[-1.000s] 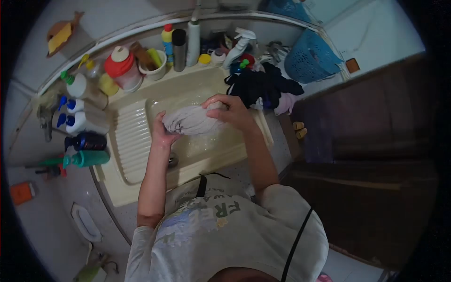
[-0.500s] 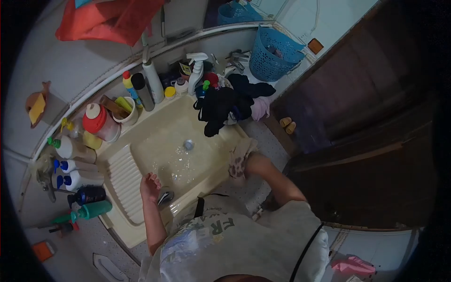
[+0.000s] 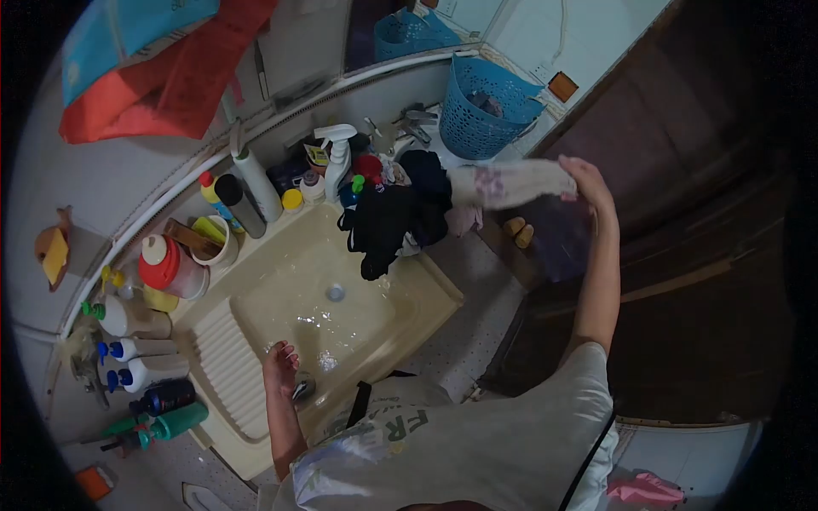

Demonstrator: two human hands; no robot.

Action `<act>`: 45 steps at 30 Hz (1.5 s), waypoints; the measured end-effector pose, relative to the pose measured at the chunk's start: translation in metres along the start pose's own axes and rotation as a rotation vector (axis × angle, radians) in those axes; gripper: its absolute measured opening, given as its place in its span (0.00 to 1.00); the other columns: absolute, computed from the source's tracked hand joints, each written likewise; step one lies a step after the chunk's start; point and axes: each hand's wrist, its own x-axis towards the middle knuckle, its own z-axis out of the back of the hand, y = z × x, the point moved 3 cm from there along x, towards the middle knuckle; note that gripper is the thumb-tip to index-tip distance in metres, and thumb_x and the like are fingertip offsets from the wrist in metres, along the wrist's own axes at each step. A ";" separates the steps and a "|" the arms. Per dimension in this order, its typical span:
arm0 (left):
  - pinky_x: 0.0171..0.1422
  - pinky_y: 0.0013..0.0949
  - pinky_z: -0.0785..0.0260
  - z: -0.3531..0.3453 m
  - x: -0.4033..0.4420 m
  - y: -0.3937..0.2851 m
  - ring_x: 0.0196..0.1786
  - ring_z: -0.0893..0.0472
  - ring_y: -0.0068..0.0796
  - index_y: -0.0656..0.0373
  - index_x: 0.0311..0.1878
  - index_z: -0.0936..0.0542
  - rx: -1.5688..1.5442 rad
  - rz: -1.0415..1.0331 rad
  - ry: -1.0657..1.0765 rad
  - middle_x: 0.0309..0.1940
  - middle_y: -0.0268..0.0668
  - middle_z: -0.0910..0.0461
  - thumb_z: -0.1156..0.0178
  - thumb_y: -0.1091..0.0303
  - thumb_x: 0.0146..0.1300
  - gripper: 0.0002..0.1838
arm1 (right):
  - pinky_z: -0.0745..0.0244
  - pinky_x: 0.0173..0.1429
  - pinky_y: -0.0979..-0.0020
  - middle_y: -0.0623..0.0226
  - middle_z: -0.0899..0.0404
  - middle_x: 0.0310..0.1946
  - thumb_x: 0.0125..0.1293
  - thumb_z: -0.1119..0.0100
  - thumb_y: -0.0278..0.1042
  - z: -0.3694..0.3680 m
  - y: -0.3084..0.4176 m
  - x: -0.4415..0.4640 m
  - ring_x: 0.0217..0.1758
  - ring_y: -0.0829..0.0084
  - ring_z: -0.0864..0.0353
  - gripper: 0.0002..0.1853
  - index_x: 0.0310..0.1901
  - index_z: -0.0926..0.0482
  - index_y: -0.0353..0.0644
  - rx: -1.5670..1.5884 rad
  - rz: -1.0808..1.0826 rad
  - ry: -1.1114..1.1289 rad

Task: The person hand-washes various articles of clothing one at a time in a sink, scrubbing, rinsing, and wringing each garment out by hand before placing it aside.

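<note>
My right hand is raised at the right with its fingers closed on one end of a pale patterned cloth. The cloth stretches leftward, blurred by motion, to a heap of dark clothes on the sink's far right corner. Whether it touches the heap I cannot tell. Over the near left part of the cream sink, beside its ribbed washboard, hangs my left hand. Its fingers are loosely curled and apart, with nothing in them.
Several bottles, a red-lidded jar and a white spray bottle line the sink's rim. A blue basket stands at the back right. Yellow slippers lie on the floor by the dark door.
My right hand has lifted the patterned cloth from the sink's right edge, up and to the right, stretching it out. My left hand stays over the sink. The view has shifted slightly.
</note>
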 end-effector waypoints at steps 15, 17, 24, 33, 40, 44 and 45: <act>0.28 0.27 0.34 0.029 -0.018 0.014 0.27 0.26 0.26 0.55 0.41 0.26 -0.116 -0.059 -0.028 0.28 0.31 0.24 0.47 0.62 0.60 0.10 | 0.27 0.47 0.67 0.54 0.22 0.40 0.55 0.36 0.42 -0.249 -0.065 0.075 0.47 0.60 0.22 0.36 0.63 0.39 0.39 -0.568 0.681 0.622; 0.28 0.27 0.34 0.029 -0.022 0.010 0.27 0.26 0.26 0.55 0.40 0.26 -0.141 -0.054 -0.041 0.28 0.31 0.24 0.47 0.62 0.60 0.09 | 0.28 0.50 0.65 0.52 0.22 0.40 0.52 0.34 0.43 -0.276 -0.091 0.053 0.47 0.57 0.23 0.36 0.61 0.36 0.39 -0.749 0.814 0.555; 0.29 0.26 0.34 0.003 -0.033 0.001 0.27 0.26 0.24 0.56 0.40 0.25 -0.043 -0.086 -0.027 0.28 0.31 0.24 0.46 0.63 0.60 0.09 | 0.28 0.46 0.61 0.48 0.21 0.36 0.47 0.36 0.41 -0.295 -0.084 0.007 0.40 0.56 0.21 0.29 0.50 0.26 0.32 -0.629 0.548 0.332; 0.30 0.24 0.35 -0.061 -0.014 0.017 0.27 0.27 0.22 0.56 0.41 0.26 0.235 0.020 0.155 0.28 0.30 0.24 0.46 0.60 0.60 0.11 | 0.34 0.33 0.76 0.74 0.29 0.22 0.45 0.47 0.32 -0.212 -0.113 -0.068 0.26 0.77 0.31 0.11 0.28 0.24 0.33 0.086 0.060 0.445; 0.47 0.29 0.34 -0.162 0.066 0.043 0.43 0.25 0.26 0.60 0.53 0.28 0.683 -0.164 0.277 0.42 0.36 0.23 0.42 0.64 0.54 0.22 | 0.35 0.40 0.73 0.70 0.29 0.28 0.41 0.48 0.30 -0.157 -0.221 -0.102 0.32 0.73 0.32 0.14 0.34 0.26 0.37 0.525 -0.165 0.205; 0.62 0.40 0.39 -0.226 0.110 0.061 0.57 0.29 0.43 0.61 0.60 0.35 0.929 -0.520 0.268 0.55 0.48 0.30 0.36 0.65 0.49 0.33 | 0.40 0.52 0.72 0.66 0.32 0.41 0.44 0.47 0.33 -0.142 -0.220 -0.160 0.46 0.70 0.35 0.16 0.39 0.30 0.41 0.554 -0.288 -0.031; 0.60 0.41 0.37 -0.241 0.113 0.059 0.55 0.28 0.45 0.61 0.60 0.35 1.100 -0.673 0.255 0.53 0.50 0.30 0.34 0.63 0.47 0.36 | 0.40 0.52 0.72 0.66 0.32 0.41 0.44 0.47 0.33 -0.141 -0.225 -0.173 0.46 0.70 0.35 0.16 0.39 0.30 0.41 0.555 -0.296 -0.043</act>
